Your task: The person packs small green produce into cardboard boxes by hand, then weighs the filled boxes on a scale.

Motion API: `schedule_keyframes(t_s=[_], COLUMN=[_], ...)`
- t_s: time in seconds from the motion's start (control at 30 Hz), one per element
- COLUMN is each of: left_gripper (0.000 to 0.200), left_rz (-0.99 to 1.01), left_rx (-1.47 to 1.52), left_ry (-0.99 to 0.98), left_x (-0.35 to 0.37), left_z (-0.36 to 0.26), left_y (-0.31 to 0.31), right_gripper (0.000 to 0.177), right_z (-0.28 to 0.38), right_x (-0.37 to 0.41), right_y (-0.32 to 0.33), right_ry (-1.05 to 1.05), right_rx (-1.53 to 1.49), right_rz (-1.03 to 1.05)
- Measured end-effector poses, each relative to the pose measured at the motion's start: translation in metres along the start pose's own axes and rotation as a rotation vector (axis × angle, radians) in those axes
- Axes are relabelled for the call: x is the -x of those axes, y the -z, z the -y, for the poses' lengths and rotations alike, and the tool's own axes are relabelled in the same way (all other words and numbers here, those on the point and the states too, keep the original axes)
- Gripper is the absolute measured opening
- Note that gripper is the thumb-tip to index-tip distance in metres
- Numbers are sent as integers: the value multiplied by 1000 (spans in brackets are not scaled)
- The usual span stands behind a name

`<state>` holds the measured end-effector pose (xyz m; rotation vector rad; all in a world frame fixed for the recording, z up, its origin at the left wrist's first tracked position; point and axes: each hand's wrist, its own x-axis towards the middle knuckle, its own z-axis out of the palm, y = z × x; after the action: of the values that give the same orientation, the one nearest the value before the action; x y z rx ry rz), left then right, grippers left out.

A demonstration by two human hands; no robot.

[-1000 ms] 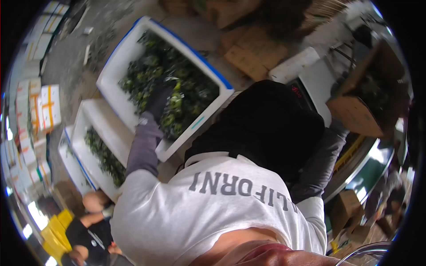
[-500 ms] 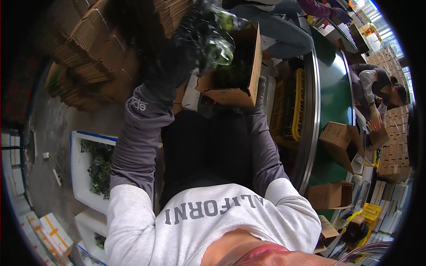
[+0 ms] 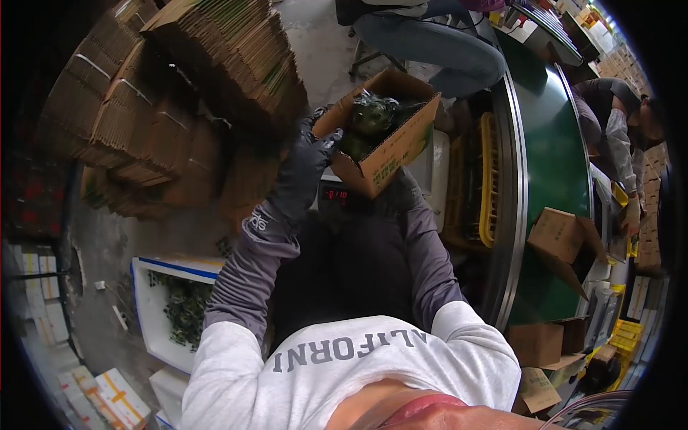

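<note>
At upper centre, the tilted carton (image 3: 394, 152) of wrapped greens (image 3: 374, 115) is gripped by the left hand (image 3: 304, 163) and apparently braced by the right hand (image 3: 405, 189), whose closure cannot be told; support from both sides seems called for.

A grey, stained concrete floor (image 3: 107, 251) ran through the left of the view. Tall stacks of flattened cardboard (image 3: 229, 57), some bound with white straps, stood at the upper left. On the right, a long green surface (image 3: 548, 279) curved past, edged by a metal rim (image 3: 512, 272), with bright glare at its far end. A yellow crate (image 3: 489, 179) lay just beside the rim. White boxes with orange tape (image 3: 118, 394) lined the dim lower left.
</note>
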<state>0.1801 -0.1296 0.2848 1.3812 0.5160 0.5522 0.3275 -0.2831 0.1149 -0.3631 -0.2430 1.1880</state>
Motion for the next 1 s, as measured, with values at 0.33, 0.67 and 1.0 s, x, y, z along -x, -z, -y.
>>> schedule_keyframes(t_s=[0.33, 0.67, 1.0], left_gripper=[64, 56, 59], left_rz=[253, 159, 82], left_rx=[-822, -323, -399], left_ry=[-476, -351, -112], left_x=[-94, -79, -53], left_z=[91, 105, 93], left_y=[22, 47, 37], right_gripper=[66, 43, 63], right_z=[36, 128, 49], right_x=[31, 50, -63], right_y=[-73, -97, -129], right_ry=[-390, -97, -346], right_rx=[681, 825, 2518], right_rz=[-114, -57, -79])
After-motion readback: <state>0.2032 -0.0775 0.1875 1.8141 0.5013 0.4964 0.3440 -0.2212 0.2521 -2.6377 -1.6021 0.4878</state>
